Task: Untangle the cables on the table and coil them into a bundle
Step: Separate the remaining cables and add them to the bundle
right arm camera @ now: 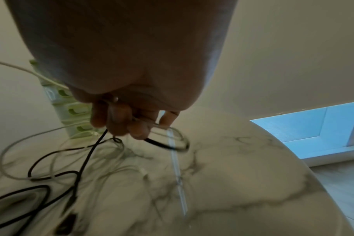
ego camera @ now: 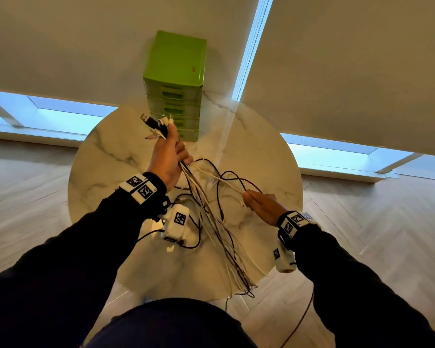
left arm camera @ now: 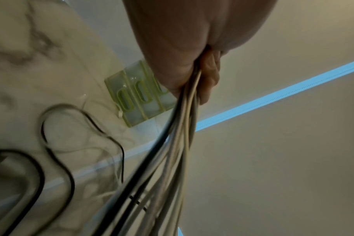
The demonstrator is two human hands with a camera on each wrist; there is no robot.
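Note:
My left hand (ego camera: 172, 149) is raised over the round marble table (ego camera: 111, 156) and grips a bundle of black and white cables (ego camera: 211, 222) near their plug ends (ego camera: 156, 125), which stick up above the fist. The strands hang down from it (left arm camera: 178, 143) to the table's near edge. My right hand (ego camera: 258, 203) is lower and to the right, its fingers (right arm camera: 119, 123) curled round a white cable (ego camera: 224, 182) and a black cable (right arm camera: 91, 151) that run from the loose loops on the table.
A green plastic drawer unit (ego camera: 176, 81) stands at the table's far edge, just behind my left hand. Pale roller blinds and low window strips lie beyond. Wooden floor surrounds the table. A black cable (ego camera: 299, 320) hangs off the near edge to the floor.

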